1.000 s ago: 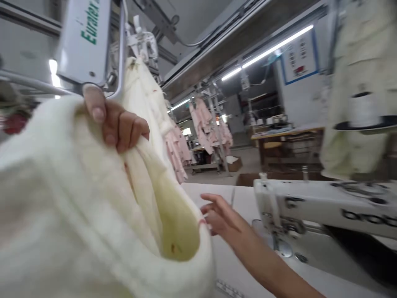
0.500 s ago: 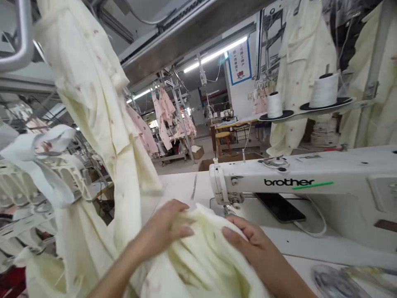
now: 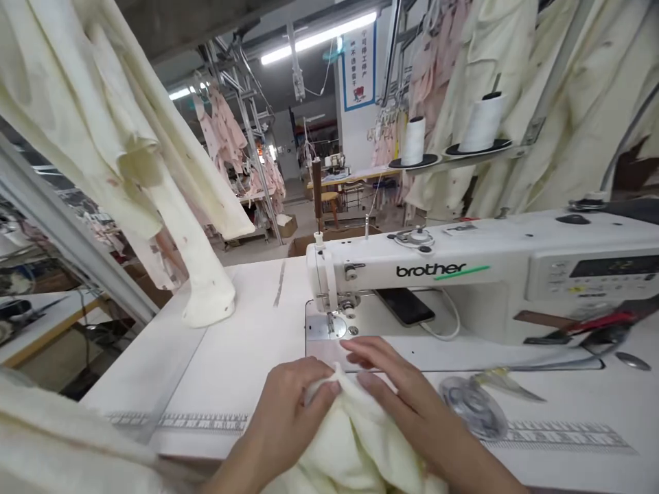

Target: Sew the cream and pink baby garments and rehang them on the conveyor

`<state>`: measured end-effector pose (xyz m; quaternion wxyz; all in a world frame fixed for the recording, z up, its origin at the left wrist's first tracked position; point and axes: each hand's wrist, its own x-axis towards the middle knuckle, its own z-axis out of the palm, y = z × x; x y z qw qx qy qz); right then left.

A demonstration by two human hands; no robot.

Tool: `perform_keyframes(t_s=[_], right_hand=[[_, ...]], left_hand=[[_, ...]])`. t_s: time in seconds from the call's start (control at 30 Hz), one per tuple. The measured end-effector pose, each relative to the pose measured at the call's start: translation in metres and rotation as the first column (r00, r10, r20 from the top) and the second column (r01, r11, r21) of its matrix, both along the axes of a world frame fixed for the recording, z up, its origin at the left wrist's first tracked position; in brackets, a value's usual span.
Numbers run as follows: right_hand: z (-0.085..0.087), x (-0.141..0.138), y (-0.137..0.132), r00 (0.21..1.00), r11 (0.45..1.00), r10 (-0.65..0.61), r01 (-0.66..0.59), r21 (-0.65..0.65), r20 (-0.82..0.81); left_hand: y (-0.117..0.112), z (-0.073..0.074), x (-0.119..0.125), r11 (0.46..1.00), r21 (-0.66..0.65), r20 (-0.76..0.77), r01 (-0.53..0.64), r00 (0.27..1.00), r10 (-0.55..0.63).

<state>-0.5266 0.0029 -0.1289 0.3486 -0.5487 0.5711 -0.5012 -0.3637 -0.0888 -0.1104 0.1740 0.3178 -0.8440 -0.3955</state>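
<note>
A cream fleece garment (image 3: 355, 446) lies bunched at the near edge of the white sewing table (image 3: 231, 357). My left hand (image 3: 293, 412) is closed, pinching a fold of the garment's top edge. My right hand (image 3: 396, 391) rests on the same fabric with its fingers stretched flat toward the needle. Just beyond the hands stands a white Brother sewing machine (image 3: 463, 274), with its needle and presser foot (image 3: 329, 319) a short way ahead of my fingertips.
Cream garments (image 3: 103, 137) hang at the left, one sleeve touching the table. A phone (image 3: 404, 307) lies under the machine arm. Scissors and a clear disc (image 3: 473, 405) sit at the right. Two thread cones (image 3: 481, 123) stand behind. More cream and pink garments hang further back.
The view has swung down from the overhead hanger to the table. Both hands came down with the cream garment and now hold it in front of the needle.
</note>
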Motion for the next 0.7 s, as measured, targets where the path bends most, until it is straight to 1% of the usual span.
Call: perform_keyframes(t_s=[0.03, 0.1, 0.17, 0.23, 0.3, 0.37, 0.4, 0.47, 0.53, 0.6, 0.63, 0.67, 0.7], right_hand=[[0.003, 0.001, -0.005, 0.998, 0.999, 0.049, -0.049, 0.016, 0.042], [0.006, 0.005, -0.013, 0.987, 0.99, 0.109, -0.118, 0.071, 0.121], [0.007, 0.007, -0.016, 0.991, 0.991, 0.09, -0.1, 0.094, 0.102], [0.005, 0.007, -0.015, 0.997, 0.994, 0.069, -0.071, 0.078, 0.02], [0.004, 0.005, -0.014, 0.995, 0.994, 0.088, -0.084, 0.065, -0.053], [0.005, 0.002, -0.016, 0.989, 0.988, 0.124, -0.116, 0.103, -0.075], [0.006, 0.0, -0.018, 0.988, 0.982, 0.142, -0.133, 0.137, -0.059], [0.008, -0.005, -0.026, 0.979, 0.957, 0.19, -0.2, 0.21, 0.069], [0.008, -0.01, -0.037, 0.926, 0.905, 0.264, -0.335, 0.263, 0.271], [0.004, -0.013, -0.049, 0.82, 0.815, 0.334, -0.499, 0.295, 0.464], [0.0, -0.012, -0.054, 0.764, 0.76, 0.35, -0.57, 0.313, 0.542], [-0.004, -0.011, -0.057, 0.713, 0.708, 0.335, -0.622, 0.335, 0.616], [-0.01, -0.008, -0.06, 0.667, 0.666, 0.295, -0.657, 0.354, 0.684]], left_hand=[[0.0, -0.001, -0.001, 1.0, -0.003, 0.012, -0.007, 1.0, 0.007], [0.0, -0.005, -0.003, 0.996, 0.047, 0.007, -0.08, 0.997, 0.08], [-0.001, -0.009, -0.003, 0.981, 0.119, -0.043, -0.152, 0.986, 0.158], [-0.002, -0.013, -0.003, 0.973, 0.17, -0.098, -0.156, 0.98, 0.175], [-0.001, -0.014, -0.002, 0.975, 0.19, -0.115, -0.112, 0.984, 0.136], [0.001, -0.014, 0.0, 0.982, 0.178, -0.085, -0.056, 0.994, 0.072], [0.001, -0.014, 0.001, 0.988, 0.149, -0.064, -0.03, 0.997, 0.04], [0.003, -0.015, 0.004, 1.0, 0.026, -0.054, 0.015, 0.998, -0.014], [0.003, -0.018, 0.006, 0.989, -0.138, -0.114, 0.047, 0.991, -0.063], [0.003, -0.023, 0.009, 0.961, -0.271, -0.21, 0.049, 0.972, -0.109], [0.003, -0.025, 0.009, 0.951, -0.308, -0.25, 0.039, 0.961, -0.12], [0.003, -0.028, 0.01, 0.946, -0.324, -0.277, 0.025, 0.953, -0.12], [0.004, -0.03, 0.01, 0.946, -0.323, -0.295, 0.017, 0.948, -0.118]])
